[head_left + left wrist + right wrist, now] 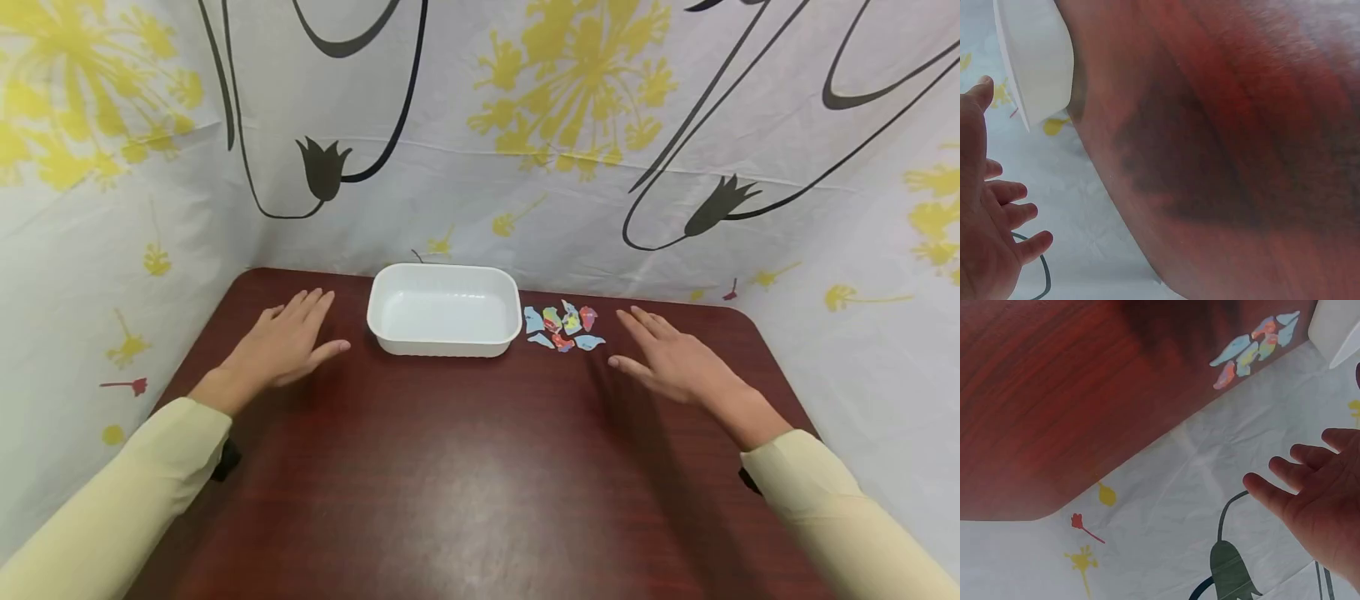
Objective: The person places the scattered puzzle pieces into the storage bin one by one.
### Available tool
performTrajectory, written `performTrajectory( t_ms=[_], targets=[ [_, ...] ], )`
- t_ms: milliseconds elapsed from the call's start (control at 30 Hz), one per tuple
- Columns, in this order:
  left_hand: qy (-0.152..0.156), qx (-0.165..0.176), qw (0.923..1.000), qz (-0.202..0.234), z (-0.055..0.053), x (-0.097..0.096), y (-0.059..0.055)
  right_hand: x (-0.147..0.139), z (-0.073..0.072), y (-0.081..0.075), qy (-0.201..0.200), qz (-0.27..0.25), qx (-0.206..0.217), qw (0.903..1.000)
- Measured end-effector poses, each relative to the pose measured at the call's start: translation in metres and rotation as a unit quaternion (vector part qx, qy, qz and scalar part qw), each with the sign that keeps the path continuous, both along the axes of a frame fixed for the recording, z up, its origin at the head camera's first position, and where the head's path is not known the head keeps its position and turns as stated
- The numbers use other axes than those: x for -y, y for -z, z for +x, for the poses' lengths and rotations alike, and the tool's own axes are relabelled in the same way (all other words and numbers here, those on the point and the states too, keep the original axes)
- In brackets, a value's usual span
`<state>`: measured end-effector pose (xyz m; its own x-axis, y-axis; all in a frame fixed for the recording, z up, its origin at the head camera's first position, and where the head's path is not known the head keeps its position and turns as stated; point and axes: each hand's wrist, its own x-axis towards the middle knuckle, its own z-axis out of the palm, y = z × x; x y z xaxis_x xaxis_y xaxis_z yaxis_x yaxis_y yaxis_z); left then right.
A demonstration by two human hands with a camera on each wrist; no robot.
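Note:
A white rectangular plastic tray (444,350) stands at the back of the dark red-brown table, between the two hands. Right beside it lie several torn, colourful paper-like pieces (589,342) in blue, red and yellow. My left hand (288,337) hovers left of the tray, fingers straight and thumb spread, holding nothing; its shadow falls on the table in the left wrist view. To the right of the pieces, my right hand (671,354) is also held out with straight fingers and nothing in it. In the right wrist view the pieces (1247,353) lie near the table's edge.
The wood-grain table (450,467) has rounded back corners. A white cloth (420,200) printed with yellow flowers and dark stems hangs behind it and along both sides. The tray's wall (1044,62) shows at the upper left of the left wrist view.

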<state>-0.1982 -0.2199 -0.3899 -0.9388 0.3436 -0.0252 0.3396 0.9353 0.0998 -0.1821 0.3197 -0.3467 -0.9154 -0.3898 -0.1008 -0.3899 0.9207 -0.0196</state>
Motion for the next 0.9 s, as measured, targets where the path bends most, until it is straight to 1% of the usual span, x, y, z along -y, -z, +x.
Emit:
performTrajectory(
  t_ms=[100,300,467,600,733,833,900],
  targets=[
    [-0.007,0.008,0.9999,0.005,-0.008,0.000,-0.001,0.003,-0.008,-0.003,0.005,-0.003,0.007,1.0000],
    [-0.016,0.020,0.9996,0.011,-0.026,-0.001,0.000,0.011,-0.025,-0.005,0.020,-0.017,0.026,0.9993],
    [-0.045,0.056,0.9959,0.054,-0.040,-0.004,0.000,0.020,-0.039,0.002,0.030,-0.031,0.031,0.9986],
    [-0.078,0.091,0.9883,0.094,-0.049,-0.009,-0.001,0.028,-0.051,0.009,0.039,-0.041,0.033,0.9979],
    [-0.111,0.121,0.9771,0.135,-0.057,-0.013,0.000,0.038,-0.065,0.014,0.045,-0.073,0.045,0.9953],
    [-0.130,0.134,0.9681,0.167,-0.065,-0.016,0.003,0.045,-0.077,0.016,0.054,-0.107,0.065,0.9907],
    [-0.139,0.137,0.9620,0.191,-0.071,-0.020,0.003,0.048,-0.083,0.015,0.067,-0.133,0.086,0.9850]
  ],
)
